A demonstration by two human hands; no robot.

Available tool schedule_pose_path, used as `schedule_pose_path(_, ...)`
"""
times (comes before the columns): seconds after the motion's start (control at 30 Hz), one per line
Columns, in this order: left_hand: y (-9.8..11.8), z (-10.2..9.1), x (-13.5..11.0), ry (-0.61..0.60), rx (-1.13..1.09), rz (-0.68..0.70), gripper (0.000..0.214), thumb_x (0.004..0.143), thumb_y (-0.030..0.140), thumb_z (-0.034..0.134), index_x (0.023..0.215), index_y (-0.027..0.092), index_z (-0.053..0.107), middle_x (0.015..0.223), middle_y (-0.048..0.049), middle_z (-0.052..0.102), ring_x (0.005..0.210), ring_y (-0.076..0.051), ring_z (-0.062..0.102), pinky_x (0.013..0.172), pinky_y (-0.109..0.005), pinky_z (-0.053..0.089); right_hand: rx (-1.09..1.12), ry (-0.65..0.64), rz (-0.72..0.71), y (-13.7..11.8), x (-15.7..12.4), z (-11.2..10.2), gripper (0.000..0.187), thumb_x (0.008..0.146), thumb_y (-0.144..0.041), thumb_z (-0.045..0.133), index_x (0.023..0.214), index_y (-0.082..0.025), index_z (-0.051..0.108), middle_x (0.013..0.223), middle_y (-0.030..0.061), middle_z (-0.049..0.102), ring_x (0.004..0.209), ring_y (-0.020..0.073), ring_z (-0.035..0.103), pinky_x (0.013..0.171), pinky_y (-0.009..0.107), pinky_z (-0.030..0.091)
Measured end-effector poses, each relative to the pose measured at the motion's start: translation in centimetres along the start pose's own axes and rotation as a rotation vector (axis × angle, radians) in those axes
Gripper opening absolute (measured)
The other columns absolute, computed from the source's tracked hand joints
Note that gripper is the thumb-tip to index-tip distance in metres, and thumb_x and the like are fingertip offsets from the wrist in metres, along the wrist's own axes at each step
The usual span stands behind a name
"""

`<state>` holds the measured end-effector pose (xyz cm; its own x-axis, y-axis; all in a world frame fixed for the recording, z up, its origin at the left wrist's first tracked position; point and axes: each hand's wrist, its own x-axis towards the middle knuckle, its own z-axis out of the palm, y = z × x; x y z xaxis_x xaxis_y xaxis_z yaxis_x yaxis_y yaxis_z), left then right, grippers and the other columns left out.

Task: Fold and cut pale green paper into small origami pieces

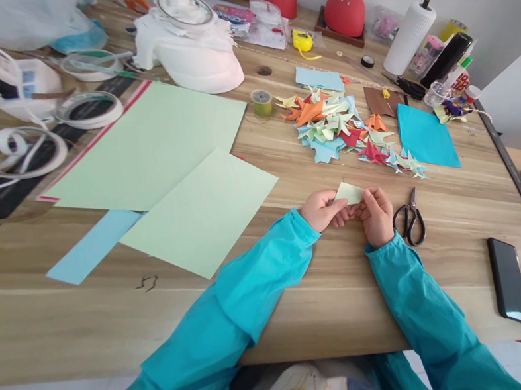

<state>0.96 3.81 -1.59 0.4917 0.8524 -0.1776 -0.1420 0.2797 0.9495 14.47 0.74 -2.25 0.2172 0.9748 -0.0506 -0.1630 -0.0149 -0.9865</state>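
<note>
A small pale green square of paper (348,192) is held between my two hands above the wooden table. My left hand (322,211) pinches its left side, thumb on top. At the right edge, the thumb and fingers of my right hand (377,213) grip the same paper. Just right of that hand lie black-handled scissors (411,222). Beyond my hands is a heap of folded paper cranes (327,117) in orange, green, blue, red and yellow.
Large pale green sheets (207,211) and a blue paper strip (93,247) lie to the left. A phone (509,281) rests at the right front. Bright blue paper (426,135), a thread spool (262,102) and a yellow tape measure (302,41) sit farther back. Cables (26,155) crowd the far left.
</note>
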Motion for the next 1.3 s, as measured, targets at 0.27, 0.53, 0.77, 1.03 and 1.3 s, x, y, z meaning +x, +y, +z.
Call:
schedule_pose_path(0.27, -0.22, 0.0, -0.03, 0.006, 0.001, 0.046, 0.03, 0.072, 0.039, 0.065, 0.063, 0.011, 0.055, 0.049, -0.0004, 0.059, 0.04, -0.009, 0.054, 0.037, -0.018, 0.042, -0.18, -0.114, -0.013, 0.1, -0.09, 0.0, 0.035, 0.074, -0.05, 0.058, 0.061, -0.018, 0.051, 0.049, -0.0029, 0.057, 0.039, 0.0096, 0.049, 0.038, 0.022, 0.039)
schedule_pose_path(0.53, -0.34, -0.15, 0.07, 0.0, 0.016, 0.049, 0.028, 0.074, 0.037, 0.062, 0.064, 0.011, 0.055, 0.051, -0.001, 0.059, 0.041, -0.009, 0.055, 0.038, -0.019, 0.042, -0.255, -0.129, -0.084, -0.4, -0.27, 0.13, 0.036, 0.075, -0.051, 0.057, 0.059, -0.019, 0.05, 0.048, -0.0036, 0.055, 0.038, 0.0084, 0.046, 0.037, 0.022, 0.037)
schedule_pose_path(0.77, -0.21, 0.01, 0.01, -0.002, 0.03, 0.072, 0.029, 0.073, 0.037, 0.064, 0.063, 0.011, 0.055, 0.051, -0.001, 0.059, 0.04, -0.009, 0.054, 0.038, -0.019, 0.042, -0.199, -0.127, -0.05, -0.17, -0.25, 0.0, 0.037, 0.078, -0.05, 0.054, 0.059, -0.018, 0.052, 0.049, -0.0028, 0.055, 0.037, 0.008, 0.045, 0.036, 0.021, 0.036)
schedule_pose_path(1.03, 0.07, -0.21, -0.1, -0.059, -0.037, -0.001, 0.037, 0.072, 0.045, 0.062, 0.063, 0.01, 0.056, 0.051, -0.0028, 0.061, 0.041, -0.01, 0.056, 0.038, -0.019, 0.042, -0.16, -0.131, -0.035, 0.05, -0.18, -0.17, 0.037, 0.079, -0.047, 0.055, 0.057, -0.017, 0.053, 0.046, -0.0031, 0.055, 0.035, 0.0078, 0.045, 0.034, 0.021, 0.032)
schedule_pose_path(1.3, 0.15, -0.33, 0.0, -0.056, -0.064, -0.031, 0.035, 0.077, 0.043, 0.058, 0.063, 0.01, 0.055, 0.05, -0.0016, 0.059, 0.039, -0.01, 0.055, 0.038, -0.02, 0.042, -0.174, -0.089, -0.043, 0.03, -0.17, -0.29, 0.038, 0.08, -0.047, 0.055, 0.057, -0.016, 0.053, 0.048, -0.0027, 0.056, 0.034, 0.0066, 0.044, 0.033, 0.02, 0.031)
